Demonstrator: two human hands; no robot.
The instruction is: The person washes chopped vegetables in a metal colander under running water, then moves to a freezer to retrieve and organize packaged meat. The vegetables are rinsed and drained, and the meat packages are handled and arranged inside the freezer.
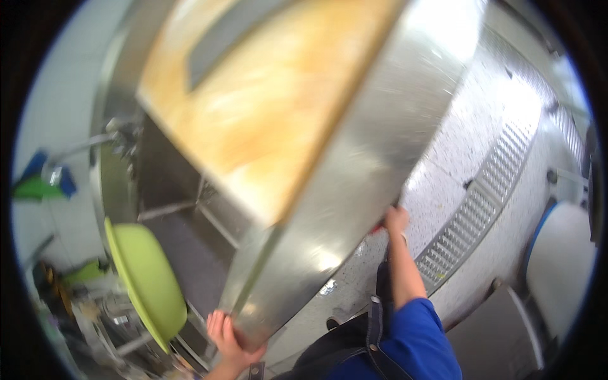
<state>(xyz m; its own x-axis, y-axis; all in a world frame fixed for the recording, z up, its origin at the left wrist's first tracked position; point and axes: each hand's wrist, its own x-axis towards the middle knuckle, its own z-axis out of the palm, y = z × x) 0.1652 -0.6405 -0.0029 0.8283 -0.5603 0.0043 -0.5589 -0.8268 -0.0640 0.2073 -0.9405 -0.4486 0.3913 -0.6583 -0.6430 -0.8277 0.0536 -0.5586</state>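
A steel sink counter [361,142] lies before me, its broad front panel slanting across the view. At its near corner my left hand [232,339] rests on the metal edge, fingers over the top. My right hand [398,219] is lower, at the bottom edge of the panel; a small red thing [376,229] shows beside it, partly hidden, and whether I hold it is not clear. A pale wooden board [266,123] covers part of the counter, blurred, with a long grey flat thing [223,40] on it. Left of the board is a steel sink basin [190,251].
A green plastic basin [152,280] stands tilted at the left by the sink. Behind are a tap [121,135] and blue and green cloths [42,183]. A floor drain grating [460,237] runs on the right, near a white round container [563,266] and a grey lid-like surface [494,332].
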